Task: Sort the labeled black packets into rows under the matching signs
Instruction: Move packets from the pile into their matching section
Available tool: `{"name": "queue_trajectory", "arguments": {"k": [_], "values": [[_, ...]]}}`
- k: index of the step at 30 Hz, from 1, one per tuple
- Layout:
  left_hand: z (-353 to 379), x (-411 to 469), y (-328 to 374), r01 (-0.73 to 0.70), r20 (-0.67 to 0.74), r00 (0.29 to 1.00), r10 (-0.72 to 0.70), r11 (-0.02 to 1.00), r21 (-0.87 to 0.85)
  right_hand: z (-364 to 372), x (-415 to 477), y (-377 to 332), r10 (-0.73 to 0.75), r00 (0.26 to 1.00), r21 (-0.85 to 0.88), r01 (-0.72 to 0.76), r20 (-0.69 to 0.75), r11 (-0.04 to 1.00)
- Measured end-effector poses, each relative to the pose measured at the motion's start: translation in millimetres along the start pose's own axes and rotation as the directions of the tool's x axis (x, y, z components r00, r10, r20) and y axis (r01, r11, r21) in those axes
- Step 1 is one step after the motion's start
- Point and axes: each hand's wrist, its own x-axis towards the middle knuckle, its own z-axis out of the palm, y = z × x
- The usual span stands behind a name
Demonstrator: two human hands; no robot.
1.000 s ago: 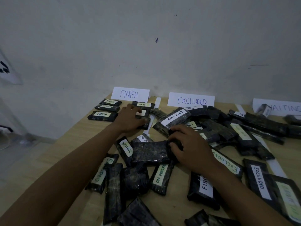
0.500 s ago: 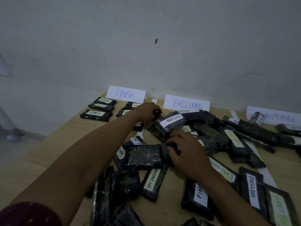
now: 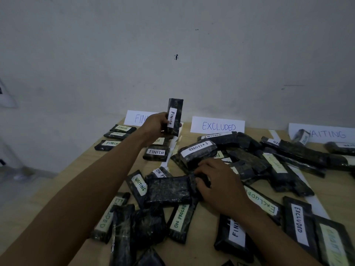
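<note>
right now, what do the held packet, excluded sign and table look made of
Held packet: black, wrapped in glossy clear film, judging by crinkled glints; paper label. Excluded sign: matte white paper, handwritten. Table: pale matte wood or laminate; cannot tell which.

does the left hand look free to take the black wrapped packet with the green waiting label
Probably not yet: the left hand grips a black FINISH packet, and a blank black packet overlaps the WAITING packet.
</note>
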Motion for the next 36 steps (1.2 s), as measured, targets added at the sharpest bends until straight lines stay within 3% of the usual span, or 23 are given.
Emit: {"name": "queue_trajectory", "arguments": {"k": [7, 10, 14, 18, 20, 24, 26, 29, 31, 36], "values": [[-18.8, -25.2, 2.0, -0.047, -0.146, 0.989, 0.035, 0.996, -0.075, 1.0, -0.6, 0.4, 0.002, 1.0, 0.006, -0.002, 0.006, 1.0], [-45.8, -43.4, -9.8, -0.054, -0.29, 0.955, 0.067, 0.997, 0.054, 1.4, -0.1, 1.5, -0.002, 1.0, 0.009, 0.002, 0.018, 1.0], [-87.0, -77.6, -33.9, -0.025, -0.525, 0.845, 0.104, 0.988, 0.155, 1.9, 0.4, 1.3, -0.013, 1.0, -0.009, 0.013, 0.02, 1.0], [-117.1, -106.9, -59.7, 0.038, -0.562, 0.818, 0.123, 0.963, 0.266, 1.8, 0.6, 0.7, -0.021, 0.999, -0.011, 0.022, 0.04, 1.0], [-123.1, -112.6, -69.7, 0.116, -0.563, 0.812, 0.154, 0.902, 0.415, 1.9, 0.4, 1.1, -0.021, 0.999, -0.016, 0.022, 0.044, 1.0], [-120.7, -117.9, -83.0, 0.226, -0.499, 0.83, 0.249, 0.668, 0.709, 2.1, 0.2, 1.3, -0.016, 0.999, -0.017, 0.017, 0.044, 1.0], [-122.2, -119.4, -89.9, 0.279, -0.486, 0.819, 0.304, 0.529, 0.801, 2.0, 0.3, 1.1, -0.015, 0.999, -0.007, 0.016, 0.039, 1.0], [-123.5, -121.6, -92.1, 0.261, -0.416, 0.83, 0.372, 0.399, 0.879, 2.5, 0.2, 1.8, -0.016, 0.999, -0.004, 0.016, 0.037, 1.0], [-124.3, -120.2, -91.5, 0.286, -0.417, 0.832, 0.365, 0.361, 0.887, 2.7, 0.0, 2.4, -0.015, 0.999, -0.004, 0.016, 0.041, 1.0], [-125.4, -111.7, -91.4, 0.389, -0.518, 0.797, 0.312, 0.391, 0.834, 2.8, 0.2, 1.8, -0.014, 0.999, -0.013, 0.014, 0.037, 1.0]]}}
